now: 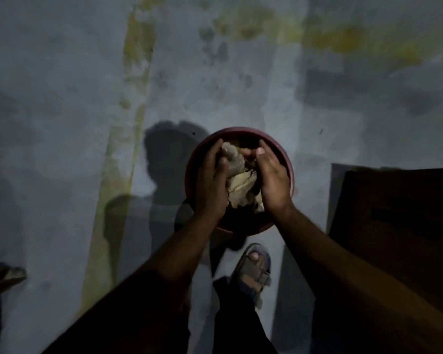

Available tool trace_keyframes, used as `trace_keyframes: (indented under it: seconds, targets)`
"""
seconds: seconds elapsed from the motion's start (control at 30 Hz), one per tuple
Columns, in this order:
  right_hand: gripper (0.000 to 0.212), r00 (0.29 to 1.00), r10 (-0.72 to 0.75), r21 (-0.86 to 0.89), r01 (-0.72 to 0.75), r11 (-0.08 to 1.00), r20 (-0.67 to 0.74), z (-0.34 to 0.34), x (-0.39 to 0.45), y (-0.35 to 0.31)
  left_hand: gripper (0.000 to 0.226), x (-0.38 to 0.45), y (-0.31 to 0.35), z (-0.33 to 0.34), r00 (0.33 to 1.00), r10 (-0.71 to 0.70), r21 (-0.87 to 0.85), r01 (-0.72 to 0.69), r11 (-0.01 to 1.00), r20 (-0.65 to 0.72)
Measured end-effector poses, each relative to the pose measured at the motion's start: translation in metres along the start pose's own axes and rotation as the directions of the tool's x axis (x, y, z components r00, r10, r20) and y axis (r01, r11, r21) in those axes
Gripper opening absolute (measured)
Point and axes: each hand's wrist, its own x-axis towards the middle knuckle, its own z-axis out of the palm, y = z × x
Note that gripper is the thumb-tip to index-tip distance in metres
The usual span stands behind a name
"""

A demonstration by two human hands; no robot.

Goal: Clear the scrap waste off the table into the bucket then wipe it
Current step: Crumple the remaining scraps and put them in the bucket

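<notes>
Two hands over bucket. Sandalled foot (253, 272) nearest, just beside bucket base: kick could tip it. Left hand (211, 186) and right hand (273, 183) cup scrap waste (238, 183) between them, fingers curled round wad, directly above bucket (290, 175) on floor. Loose grip: pieces may spill past rim. Dim light hides strays. Dark worktop (399, 221) at right.

Lighting: dim, I read one source behind and right of me. Shadows: a hard dark one on the floor (62, 123) left of the bucket (290, 175). Focus: soft throughout, grainy. Edges: lower corners near black, lines bowed by the wide lens.
</notes>
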Motion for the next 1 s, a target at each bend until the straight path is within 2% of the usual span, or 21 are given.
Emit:
trace_keyframes:
  seconds: [0.1, 0.17, 0.23, 0.3, 0.33, 0.43, 0.5, 0.6, 0.8, 0.9, 1.0]
  targets:
    - [0.039, 0.991, -0.046, -0.105, 0.059, 0.993, 0.127, -0.012, 0.010, 0.015, 0.068, 0.004, -0.026, -0.012, 0.997, 0.011, 0.134, -0.021, 0.991, 0.076]
    - [0.039, 0.986, -0.078, -0.186, 0.105, 0.977, 0.146, -0.020, 0.011, 0.017, 0.065, 0.002, -0.034, -0.020, 0.997, 0.024, 0.181, -0.036, 0.983, 0.070]
    - [0.041, 0.982, -0.145, -0.327, 0.176, 0.929, 0.118, -0.025, 0.011, 0.020, 0.058, -0.001, -0.033, -0.025, 0.993, 0.099, 0.299, -0.113, 0.947, 0.061]
    - [0.046, 0.965, -0.220, -0.506, 0.264, 0.821, 0.144, -0.026, 0.009, 0.023, 0.058, -0.002, -0.032, -0.024, 0.972, 0.192, 0.481, -0.234, 0.845, 0.136]
    - [0.049, 0.954, -0.232, -0.596, 0.298, 0.746, 0.188, -0.024, 0.009, 0.026, 0.059, -0.002, -0.035, -0.022, 0.951, 0.225, 0.572, -0.307, 0.760, 0.212]
    - [0.061, 0.923, -0.153, -0.787, 0.381, 0.485, 0.352, -0.015, 0.014, 0.043, 0.062, -0.004, -0.059, -0.012, 0.890, 0.207, 0.741, -0.454, 0.494, 0.406]
    - [0.069, 0.910, -0.057, -0.842, 0.401, 0.361, 0.410, -0.007, 0.021, 0.061, 0.059, -0.001, -0.081, -0.008, 0.869, 0.171, 0.773, -0.492, 0.400, 0.464]
    - [0.075, 0.902, 0.002, -0.884, 0.422, 0.203, 0.431, 0.000, 0.034, 0.090, 0.060, 0.012, -0.107, 0.000, 0.858, 0.110, 0.801, -0.509, 0.317, 0.502]
    - [0.071, 0.913, -0.036, -0.907, 0.407, 0.107, 0.405, 0.006, 0.071, 0.135, 0.061, 0.035, -0.141, 0.027, 0.930, 0.066, 0.867, -0.361, 0.345, 0.361]
    - [0.070, 0.910, -0.020, -0.905, 0.415, 0.098, 0.415, 0.007, 0.076, 0.136, 0.061, 0.042, -0.145, 0.029, 0.922, 0.013, 0.878, -0.373, 0.302, 0.387]
    - [0.067, 0.916, -0.010, -0.905, 0.397, 0.154, 0.401, 0.006, 0.068, 0.116, 0.063, 0.036, -0.129, 0.020, 0.907, 0.009, 0.867, -0.405, 0.290, 0.420]
